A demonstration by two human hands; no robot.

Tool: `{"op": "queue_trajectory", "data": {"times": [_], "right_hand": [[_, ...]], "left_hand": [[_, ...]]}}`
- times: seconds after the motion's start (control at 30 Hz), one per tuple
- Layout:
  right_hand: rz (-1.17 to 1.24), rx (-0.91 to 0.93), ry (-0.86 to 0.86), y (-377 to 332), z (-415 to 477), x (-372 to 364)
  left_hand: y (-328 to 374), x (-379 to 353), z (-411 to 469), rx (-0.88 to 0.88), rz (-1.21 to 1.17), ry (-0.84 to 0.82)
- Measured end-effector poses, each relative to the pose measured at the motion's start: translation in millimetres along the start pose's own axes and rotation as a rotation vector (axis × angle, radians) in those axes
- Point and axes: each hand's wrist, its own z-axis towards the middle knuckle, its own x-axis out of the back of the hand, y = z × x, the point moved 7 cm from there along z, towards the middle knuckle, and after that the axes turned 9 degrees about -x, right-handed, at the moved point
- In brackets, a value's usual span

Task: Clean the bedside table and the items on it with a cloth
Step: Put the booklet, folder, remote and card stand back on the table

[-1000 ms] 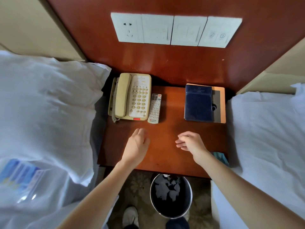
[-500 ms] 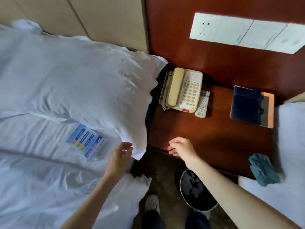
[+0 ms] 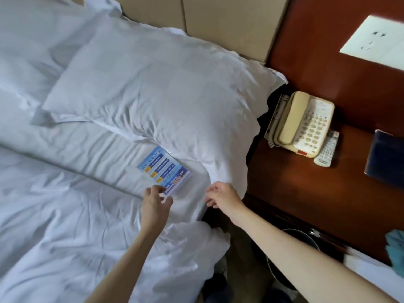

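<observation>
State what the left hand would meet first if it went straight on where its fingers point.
The left hand would meet the blue leaflet on the bed, probably right at its fingertips; depth is unclear.

A white pillow (image 3: 157,95) lies at the centre, with a second pillow (image 3: 32,51) at 10 o'clock. A blue printed leaflet (image 3: 162,169) lies on the rumpled sheet (image 3: 54,215) just below the first. Beige headboard panels (image 3: 218,18) are at 12 o'clock, a white socket plate (image 3: 376,44) at 2 o'clock and a dark bin (image 3: 306,234) at 5 o'clock.

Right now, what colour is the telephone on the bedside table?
The telephone is cream, with a small red patch; the head view shows it.
</observation>
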Motion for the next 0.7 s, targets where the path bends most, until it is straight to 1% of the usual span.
{"op": "queue_trajectory", "data": {"times": [0.1,0.2,0.4,0.5,0.6,0.7], "right_hand": [[0.003,-0.002,0.003,-5.8,4.8,-8.2],[0.001,-0.028,0.013,-2.6,5.7,-8.5],[-0.027,-0.057,0.042,3.5,9.2,-0.3],[0.010,-0.075,0.059,5.7,14.1,-1.5],[0.031,-0.077,0.036,7.3,17.4,-9.6],[0.056,-0.060,0.000,7.9,18.6,-16.1]], "left_hand": [[2.8,-12.5,8.8,-0.085,0.039,-0.049],[9.1,-25.0,16.5,-0.153,0.116,-0.058],[9.9,-35.0,25.5,-0.154,0.150,0.005],[11.4,-30.7,16.1,-0.191,0.142,0.051],[12.3,-24.5,-0.1,-0.219,0.093,0.101],[20.2,-21.2,-19.6,-0.304,0.071,0.131]]}}
